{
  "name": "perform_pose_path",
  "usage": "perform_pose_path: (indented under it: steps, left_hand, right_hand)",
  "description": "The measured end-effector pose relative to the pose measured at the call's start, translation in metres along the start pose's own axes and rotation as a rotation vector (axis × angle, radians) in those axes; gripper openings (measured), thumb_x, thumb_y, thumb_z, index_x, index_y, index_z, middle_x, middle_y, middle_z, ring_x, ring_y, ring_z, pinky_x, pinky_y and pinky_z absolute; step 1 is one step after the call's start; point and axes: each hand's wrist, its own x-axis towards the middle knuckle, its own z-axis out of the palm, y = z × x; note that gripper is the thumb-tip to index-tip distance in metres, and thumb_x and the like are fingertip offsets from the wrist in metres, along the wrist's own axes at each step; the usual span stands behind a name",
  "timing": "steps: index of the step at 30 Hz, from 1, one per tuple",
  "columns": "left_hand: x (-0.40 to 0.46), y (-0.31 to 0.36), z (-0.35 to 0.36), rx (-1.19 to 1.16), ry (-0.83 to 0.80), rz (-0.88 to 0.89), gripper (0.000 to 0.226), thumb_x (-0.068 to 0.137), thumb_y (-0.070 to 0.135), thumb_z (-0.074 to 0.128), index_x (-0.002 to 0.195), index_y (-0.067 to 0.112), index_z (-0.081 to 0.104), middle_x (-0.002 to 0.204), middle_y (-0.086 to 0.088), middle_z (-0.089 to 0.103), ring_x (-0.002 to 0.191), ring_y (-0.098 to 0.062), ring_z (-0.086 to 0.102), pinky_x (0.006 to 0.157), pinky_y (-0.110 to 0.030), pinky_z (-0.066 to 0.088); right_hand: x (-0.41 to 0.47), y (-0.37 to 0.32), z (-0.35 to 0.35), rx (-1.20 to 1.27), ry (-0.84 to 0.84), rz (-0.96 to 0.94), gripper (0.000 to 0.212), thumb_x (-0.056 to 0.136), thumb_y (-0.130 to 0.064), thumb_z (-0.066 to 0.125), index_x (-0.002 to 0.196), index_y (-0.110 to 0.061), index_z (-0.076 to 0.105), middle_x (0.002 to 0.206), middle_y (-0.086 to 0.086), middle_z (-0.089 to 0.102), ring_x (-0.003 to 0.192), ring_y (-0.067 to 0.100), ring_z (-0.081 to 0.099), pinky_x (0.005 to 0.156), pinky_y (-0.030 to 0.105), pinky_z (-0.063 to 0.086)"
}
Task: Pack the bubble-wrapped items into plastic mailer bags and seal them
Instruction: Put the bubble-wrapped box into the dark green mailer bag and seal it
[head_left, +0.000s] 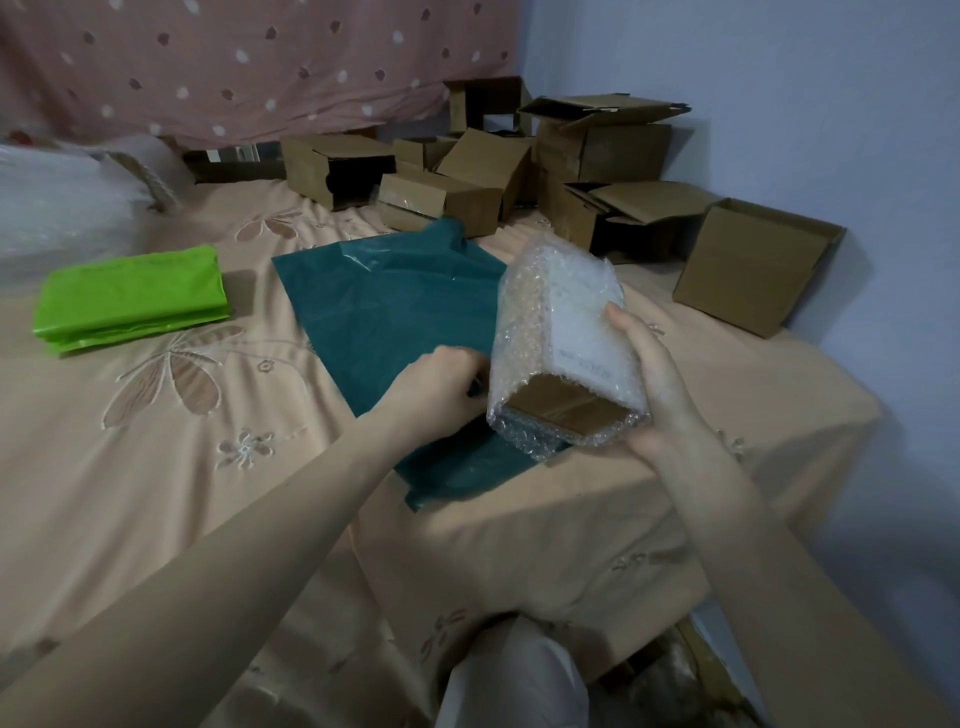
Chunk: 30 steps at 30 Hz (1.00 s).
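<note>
Bubble-wrapped box (563, 338): gripped by right hand (652, 374). Teal mailer bag (395, 312): mouth pinched by left hand (441, 387); best spread wide, box fed endwise.

1. There is one view only, from a camera worn on the person's head, so no second view shares any of the scene.
2. It faces forward and down over a bed (156, 467), with both forearms reaching in from the bottom edge.
3. It sits close: the hands fill the middle.
4. The wide lens bends the far wall (831, 104) and cardboard boxes (597, 171).
</note>
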Motion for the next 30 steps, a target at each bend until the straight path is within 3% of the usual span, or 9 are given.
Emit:
perform_pose_path:
  steps: [5, 11, 16, 20, 25, 27, 30]
  left_hand:
    - [0.013, -0.003, -0.020, -0.099, 0.245, -0.039, 0.017, 0.091, 0.022, 0.052, 0.099, 0.008, 0.059, 0.104, -0.012, 0.063, 0.094, -0.030, 0.060, 0.082, -0.044, 0.050]
    - [0.030, -0.002, -0.042, -0.015, 0.405, -0.059, 0.012, 0.094, 0.015, 0.040, 0.099, 0.006, 0.046, 0.100, -0.015, 0.058, 0.085, -0.035, 0.053, 0.067, -0.038, 0.035]
    - [0.034, -0.001, -0.055, 0.003, 0.491, -0.060, 0.014, 0.100, 0.016, 0.035, 0.102, 0.005, 0.044, 0.098, -0.017, 0.060, 0.079, -0.032, 0.051, 0.067, -0.037, 0.029]
    - [0.032, 0.003, -0.062, -0.050, 0.363, 0.043, 0.004, 0.100, 0.018, 0.033, 0.098, 0.016, 0.036, 0.088, -0.011, 0.059, 0.077, -0.032, 0.056, 0.067, -0.043, 0.044]
    - [0.022, 0.009, -0.066, -0.043, 0.158, 0.133, 0.009, 0.100, 0.021, 0.034, 0.105, 0.015, 0.040, 0.080, -0.003, 0.056, 0.072, -0.026, 0.057, 0.066, -0.041, 0.047]
    - [0.019, 0.013, -0.065, -0.070, 0.101, 0.154, 0.012, 0.099, 0.021, 0.035, 0.106, 0.013, 0.042, 0.085, -0.008, 0.061, 0.075, -0.028, 0.058, 0.071, -0.045, 0.049]
    - [0.016, 0.021, -0.065, -0.132, 0.067, 0.185, 0.012, 0.100, 0.022, 0.036, 0.105, 0.013, 0.043, 0.094, -0.011, 0.064, 0.081, -0.027, 0.060, 0.076, -0.047, 0.048]
  right_hand:
    - [-0.001, -0.001, -0.003, -0.022, -0.069, 0.035, 0.024, 0.088, -0.032, 0.055, 0.106, -0.016, 0.061, 0.080, 0.003, 0.075, 0.071, 0.016, 0.072, 0.060, 0.025, 0.057]
    - [0.001, -0.009, -0.008, -0.202, -0.163, 0.141, 0.041, 0.073, -0.034, 0.063, 0.109, -0.015, 0.060, 0.085, 0.004, 0.075, 0.077, 0.019, 0.072, 0.067, 0.028, 0.059]
    - [0.003, -0.016, -0.011, -0.361, -0.201, 0.308, 0.056, 0.069, -0.036, 0.072, 0.118, -0.013, 0.057, 0.094, 0.008, 0.073, 0.087, 0.024, 0.070, 0.082, 0.036, 0.054]
    - [0.008, -0.021, -0.004, -0.455, -0.079, 0.312, 0.028, 0.081, -0.033, 0.065, 0.102, -0.015, 0.062, 0.075, 0.004, 0.074, 0.068, 0.016, 0.071, 0.073, 0.029, 0.053]
    - [0.017, -0.023, 0.003, -0.447, 0.067, 0.191, 0.016, 0.089, -0.033, 0.057, 0.090, -0.017, 0.061, 0.062, -0.001, 0.072, 0.058, 0.011, 0.068, 0.062, 0.024, 0.053]
    - [0.022, -0.020, 0.007, -0.403, 0.130, 0.176, 0.021, 0.090, -0.037, 0.057, 0.093, -0.017, 0.061, 0.072, 0.002, 0.074, 0.071, 0.017, 0.069, 0.070, 0.030, 0.052]
    - [0.033, -0.012, 0.012, -0.349, 0.250, 0.145, 0.040, 0.090, -0.049, 0.053, 0.111, -0.016, 0.061, 0.103, 0.008, 0.071, 0.095, 0.026, 0.065, 0.088, 0.038, 0.051]
